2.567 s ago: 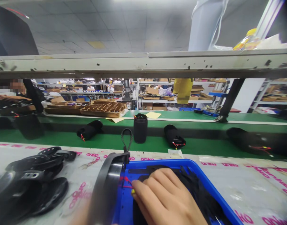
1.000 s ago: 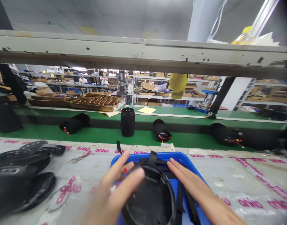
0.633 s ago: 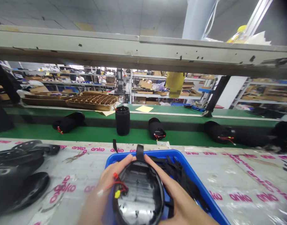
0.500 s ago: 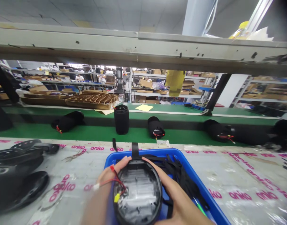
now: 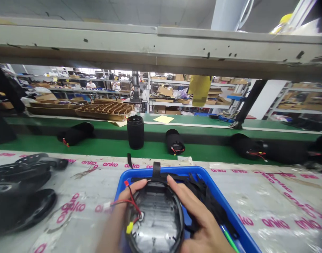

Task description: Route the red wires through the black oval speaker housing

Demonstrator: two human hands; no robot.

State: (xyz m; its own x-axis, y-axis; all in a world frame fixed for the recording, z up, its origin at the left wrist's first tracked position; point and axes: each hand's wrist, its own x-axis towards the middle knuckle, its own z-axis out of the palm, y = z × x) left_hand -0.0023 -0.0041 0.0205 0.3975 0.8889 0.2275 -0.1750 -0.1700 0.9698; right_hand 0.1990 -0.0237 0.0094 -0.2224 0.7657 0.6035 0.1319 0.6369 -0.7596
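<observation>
over the blue bin [image 5: 230, 214] at the near edge of the desk [image 5: 268, 196], both hands hold a round black cap [image 5: 157, 219], inner side up, ribbed and shiny inside. left hand [image 5: 129, 202] curls round the cap's left rim, fingers partly closed, thumb near the top; right hand [image 5: 200, 218] half open, fingers laid along the right rim, pressing not wrapping. a black strap loop [image 5: 156, 169] sticks up from the cap's far edge. red wires [image 5: 130, 202] run from the left rim, one to a white plug [image 5: 107, 206] hanging left over the desk, one to a yellow plug [image 5: 129, 229] at the rim. bin under the cap holds loose black straps [image 5: 203, 191]. to the left on the desk, a stack of more black caps [image 5: 21, 182], well apart. beyond the desk, a green belt [image 5: 103, 149] with black cylinders, one upright cylinder [image 5: 135, 132], others lying down, wires showing. cardboard trays [image 5: 105, 109] behind the belt. judgement: to do this step well, keep the cap level and gripped on the rim only, keep fingers off the wires so they don't pinch or pull from the plugs, keep the strap loop free of the straps in the bin, and steady with the right hand while the left turns or checks the rim. cap's lower part is cut off by the frame edge, can't tell the grip there.
</observation>
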